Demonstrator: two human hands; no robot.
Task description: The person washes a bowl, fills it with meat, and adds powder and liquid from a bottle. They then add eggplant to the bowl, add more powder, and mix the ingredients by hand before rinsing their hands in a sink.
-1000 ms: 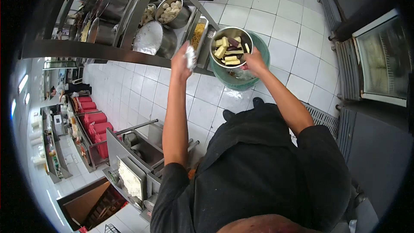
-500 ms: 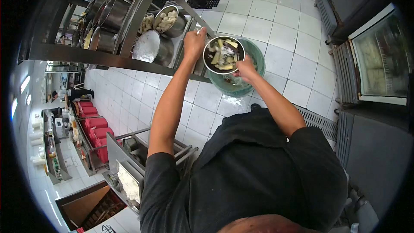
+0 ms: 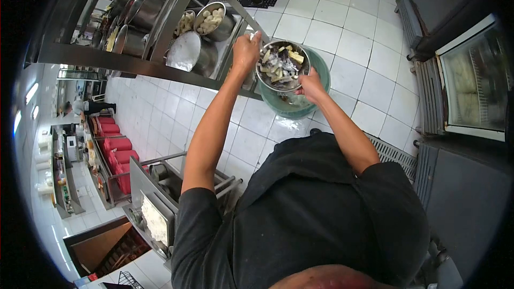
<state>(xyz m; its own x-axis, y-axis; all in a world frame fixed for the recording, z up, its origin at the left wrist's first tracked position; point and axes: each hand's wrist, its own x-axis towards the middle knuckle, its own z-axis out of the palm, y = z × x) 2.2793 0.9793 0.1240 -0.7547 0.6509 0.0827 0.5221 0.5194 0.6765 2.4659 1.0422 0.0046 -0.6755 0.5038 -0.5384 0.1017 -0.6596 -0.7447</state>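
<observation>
My right hand (image 3: 312,85) grips the right rim of a round metal bowl (image 3: 258,77), tilted a little. Inside the bowl are cut pieces of food (image 3: 281,63), dark-skinned and pale yellow, with white stuff over them. By the bowl's upper left rim is my left hand (image 3: 246,52), its fingers curled closed. Something white shows at its fingertips, but I cannot make out what it holds. Below the bowl stands a green tub (image 3: 323,72) on the floor, partly hidden, with some clear, shiny stuff inside.
To the left, a metal shelf rack (image 3: 118,69) holds a pot of pale peeled pieces (image 3: 210,20) and another metal pot (image 3: 206,59). A metal stand with a tray of white food (image 3: 155,222) is at lower left. A glass-door cabinet (image 3: 471,75) stands right.
The bowl has shifted slightly right and tilted, with its pieces rearranged and white stuff more spread over them. Both hands have moved slightly right with it.
</observation>
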